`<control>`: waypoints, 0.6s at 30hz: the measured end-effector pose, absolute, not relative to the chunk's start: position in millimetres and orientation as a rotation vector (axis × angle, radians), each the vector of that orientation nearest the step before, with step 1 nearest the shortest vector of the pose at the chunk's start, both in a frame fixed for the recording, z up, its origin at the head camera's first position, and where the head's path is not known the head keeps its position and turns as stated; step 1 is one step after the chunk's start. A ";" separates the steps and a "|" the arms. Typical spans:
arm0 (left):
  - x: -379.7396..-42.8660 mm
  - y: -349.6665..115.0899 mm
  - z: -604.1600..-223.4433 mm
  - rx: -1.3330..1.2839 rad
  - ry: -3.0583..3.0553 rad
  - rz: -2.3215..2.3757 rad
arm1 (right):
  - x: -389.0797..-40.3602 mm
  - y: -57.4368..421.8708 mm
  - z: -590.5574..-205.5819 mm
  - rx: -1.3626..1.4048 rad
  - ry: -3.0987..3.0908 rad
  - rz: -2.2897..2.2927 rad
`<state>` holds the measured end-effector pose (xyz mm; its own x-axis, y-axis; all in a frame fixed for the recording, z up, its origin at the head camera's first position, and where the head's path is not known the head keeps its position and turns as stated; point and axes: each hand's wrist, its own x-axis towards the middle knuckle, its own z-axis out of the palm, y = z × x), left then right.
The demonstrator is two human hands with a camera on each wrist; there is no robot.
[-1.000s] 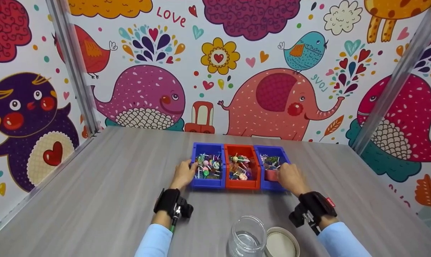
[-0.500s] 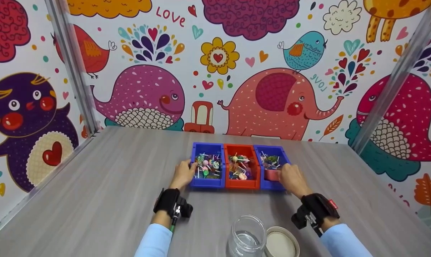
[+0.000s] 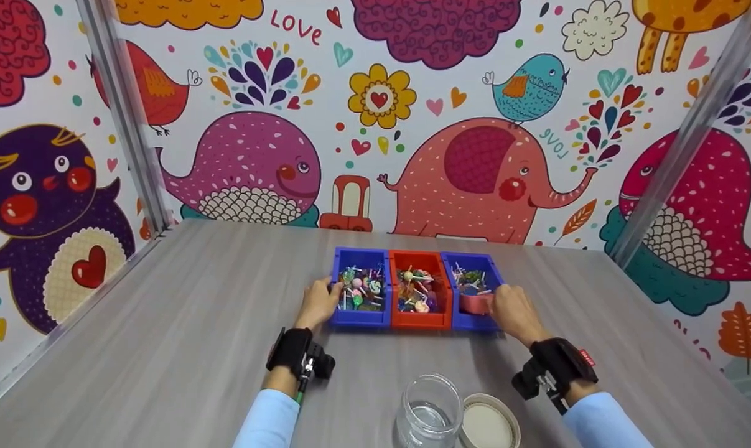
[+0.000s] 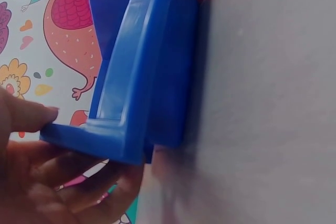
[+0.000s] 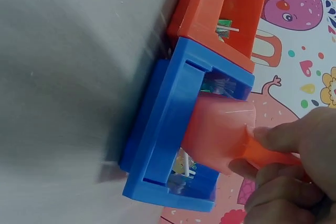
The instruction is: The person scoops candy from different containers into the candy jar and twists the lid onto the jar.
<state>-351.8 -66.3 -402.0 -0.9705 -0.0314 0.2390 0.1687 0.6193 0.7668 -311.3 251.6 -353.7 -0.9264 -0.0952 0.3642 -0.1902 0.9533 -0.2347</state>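
Shifted slightly rightward since a second ago, the right hand (image 3: 518, 312) and its salmon-pink plastic scoop with an orange handle (image 5: 219, 129) are at the right of the bin row, while the left hand (image 3: 318, 303) stays at the row's left end. The right hand's grip is clamped on the scoop's handle, and the scoop's head sits inside the right-hand blue plastic bin (image 3: 475, 322), among wrapped candies (image 3: 471, 277). The left hand's grip pinches the edge of the left-hand blue plastic bin (image 3: 359, 319), thumb over the rim and fingers below it. Between the two blue bins, right of the frame's centre, stands a red plastic bin (image 3: 422, 321) holding colourful lollipops (image 3: 420, 307); the left-hand bin holds lollipops too. At the bottom of the frame, right of centre, an uncovered clear round jar (image 3: 430, 407) stands upright on the grey wood-grain tabletop (image 3: 226, 298), just beside a cream-coloured round lid (image 3: 489, 424).
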 end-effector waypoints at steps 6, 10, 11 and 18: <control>-351.8 -66.9 -403.3 -0.109 -2.627 -1.271 | -316.6 247.9 -342.7 -0.016 -2.974 0.365; -351.9 -66.6 -403.8 -0.111 -2.620 -1.274 | -318.2 248.5 -344.6 -0.024 -2.990 0.396; -351.9 -66.5 -403.7 -0.111 -2.621 -1.273 | -317.9 249.0 -345.9 0.006 -2.970 0.382; -352.1 -67.0 -403.2 -0.119 -2.605 -1.288 | -315.5 253.9 -358.2 0.164 -2.745 0.335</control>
<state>-352.1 -67.0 -403.2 -0.9696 -0.0298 0.2429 0.1749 0.6096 0.7732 -315.5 253.9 -358.2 -0.9249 -0.0691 0.3739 -0.1569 0.9651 -0.2098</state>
